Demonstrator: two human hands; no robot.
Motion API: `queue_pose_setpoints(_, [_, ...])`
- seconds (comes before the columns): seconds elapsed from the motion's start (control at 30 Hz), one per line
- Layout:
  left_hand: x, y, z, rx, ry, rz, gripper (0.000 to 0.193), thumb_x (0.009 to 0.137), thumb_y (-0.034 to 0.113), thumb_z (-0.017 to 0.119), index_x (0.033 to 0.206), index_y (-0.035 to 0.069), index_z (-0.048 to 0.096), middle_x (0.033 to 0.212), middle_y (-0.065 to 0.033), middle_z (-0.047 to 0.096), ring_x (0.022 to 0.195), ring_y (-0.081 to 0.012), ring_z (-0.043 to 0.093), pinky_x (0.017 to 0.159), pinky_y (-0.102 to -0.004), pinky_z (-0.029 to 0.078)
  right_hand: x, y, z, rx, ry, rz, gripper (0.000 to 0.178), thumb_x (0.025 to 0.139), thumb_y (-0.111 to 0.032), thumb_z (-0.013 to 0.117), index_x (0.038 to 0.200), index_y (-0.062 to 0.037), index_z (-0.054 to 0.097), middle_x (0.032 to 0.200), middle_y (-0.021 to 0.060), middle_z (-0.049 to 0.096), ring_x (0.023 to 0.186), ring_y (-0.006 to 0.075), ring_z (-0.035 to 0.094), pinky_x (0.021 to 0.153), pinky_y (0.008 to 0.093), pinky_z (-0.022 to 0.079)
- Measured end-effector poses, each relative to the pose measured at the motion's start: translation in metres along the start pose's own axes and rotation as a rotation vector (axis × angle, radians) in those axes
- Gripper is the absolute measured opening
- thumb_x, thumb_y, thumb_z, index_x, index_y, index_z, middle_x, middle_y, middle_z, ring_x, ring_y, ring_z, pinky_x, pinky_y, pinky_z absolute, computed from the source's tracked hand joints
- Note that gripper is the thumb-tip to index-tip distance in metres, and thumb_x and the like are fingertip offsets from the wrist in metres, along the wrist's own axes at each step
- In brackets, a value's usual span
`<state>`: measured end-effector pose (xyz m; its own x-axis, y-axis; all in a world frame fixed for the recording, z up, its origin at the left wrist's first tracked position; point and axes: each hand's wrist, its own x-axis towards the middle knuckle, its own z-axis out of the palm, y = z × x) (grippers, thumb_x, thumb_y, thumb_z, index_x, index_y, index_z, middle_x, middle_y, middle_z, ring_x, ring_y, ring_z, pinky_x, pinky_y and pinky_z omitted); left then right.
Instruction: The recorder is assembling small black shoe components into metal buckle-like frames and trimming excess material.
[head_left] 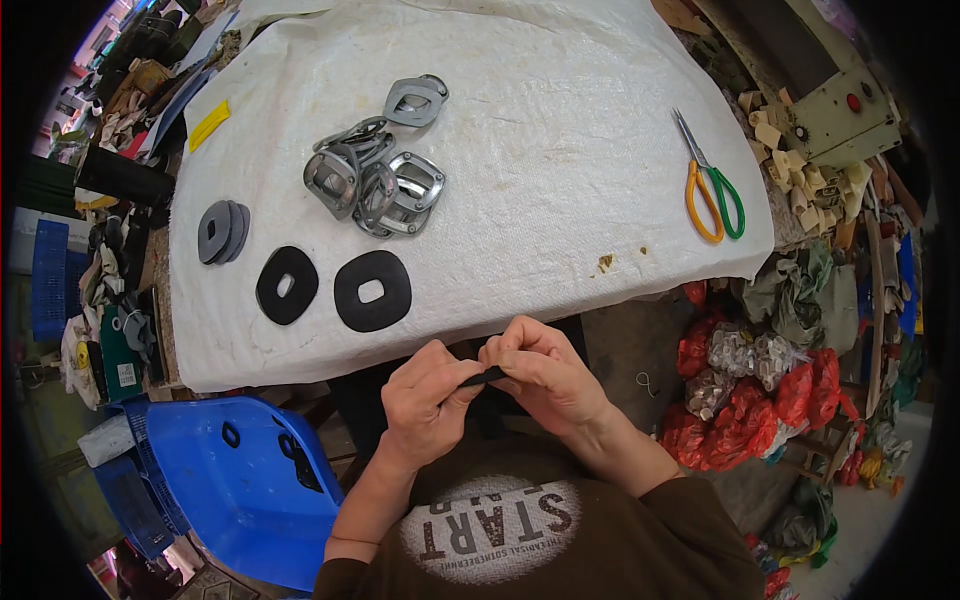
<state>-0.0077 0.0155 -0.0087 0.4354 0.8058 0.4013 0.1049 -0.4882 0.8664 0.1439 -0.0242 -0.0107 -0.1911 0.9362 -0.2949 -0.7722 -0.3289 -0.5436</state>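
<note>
Close to my chest, just off the table's near edge, my left hand [425, 397] and my right hand [543, 375] meet with bent fingers. Both pinch a dark piece [486, 377] seen nearly edge-on; it looks like a black pad, though the fingers cover most of it. On the white-covered table ahead lie two flat black pads [345, 300] [272, 300], rounded squares with a slot in the middle. Left of them, a few grey pads [213, 235] overlap. Farther off is a heap of shiny metal buckle frames [330, 185], with a grey pad [405, 103] against one frame at its far end.
Scissors [700, 170] with orange and green handles lie at the table's right, a yellow strip [208, 126] at its far left. Below left stands a blue tub [230, 500] holding black pieces. Red bags [740, 425] crowd the floor at right, near a machine [845, 118].
</note>
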Motion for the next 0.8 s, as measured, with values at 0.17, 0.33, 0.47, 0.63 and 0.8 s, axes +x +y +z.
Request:
queue_pose_setpoints(0.17, [-0.001, -0.003, 0.004, 0.139, 0.031, 0.153, 0.019, 0.063, -0.001, 0.068, 0.08, -0.001, 0.06, 0.06, -0.0066, 0.048, 0.051, -0.0198, 0.046, 0.044, -0.0279, 0.037, 0.003, 0.002, -0.005, -0.064, 0.008, -0.001, 0.01, 0.081, -0.009, 0.056, 0.078, -0.0057, 0.047, 0.076, 0.0047, 0.049, 0.072, 0.0118, 0.045, 0.06, 0.0242, 0.035])
queue_pose_setpoints(0.33, [0.0, -0.003, 0.004, 0.189, 0.004, 0.21, 0.018, 0.063, 0.0, 0.068, 0.079, 0.0, 0.06, 0.059, -0.0063, 0.048, 0.05, -0.0201, 0.046, 0.044, -0.0276, 0.036, 0.005, -0.005, 0.0, -0.159, 0.011, 0.04, 0.01, 0.082, -0.011, 0.056, 0.087, -0.0057, 0.049, 0.071, -0.0008, 0.048, 0.06, 0.005, 0.04, 0.052, 0.0191, 0.032])
queue_pose_setpoints(0.47, [0.001, -0.001, -0.001, 0.051, 0.057, 0.018, 0.01, 0.073, 0.005, 0.066, 0.079, 0.0, 0.059, 0.059, -0.0068, 0.048, 0.049, -0.0179, 0.046, 0.044, -0.0252, 0.035, 0.009, -0.005, -0.004, -0.358, -0.104, -0.207, 0.02, 0.089, -0.018, 0.049, 0.102, -0.0032, 0.049, 0.087, 0.0063, 0.05, 0.076, 0.0114, 0.046, 0.066, 0.0235, 0.038])
queue_pose_setpoints(0.63, [-0.002, 0.009, 0.003, -0.215, 0.094, -0.253, 0.013, 0.08, 0.011, 0.063, 0.079, -0.001, 0.059, 0.059, -0.0054, 0.049, 0.049, -0.0119, 0.045, 0.044, -0.0231, 0.034, 0.005, -0.005, -0.006, -0.805, -0.288, -0.554, 0.028, 0.092, -0.027, 0.044, 0.105, -0.0025, 0.05, 0.101, 0.012, 0.048, 0.088, 0.0173, 0.046, 0.081, 0.0302, 0.037])
queue_pose_setpoints(0.8, [-0.002, 0.012, 0.01, -0.192, 0.101, -0.218, 0.012, 0.081, 0.01, 0.061, 0.079, -0.002, 0.06, 0.059, -0.0038, 0.049, 0.05, -0.0089, 0.044, 0.044, -0.0214, 0.032, 0.004, 0.014, 0.0, -0.77, -0.066, -0.652, 0.029, 0.091, -0.028, 0.044, 0.095, -0.0002, 0.051, 0.095, 0.0109, 0.05, 0.088, 0.0185, 0.045, 0.08, 0.0304, 0.037])
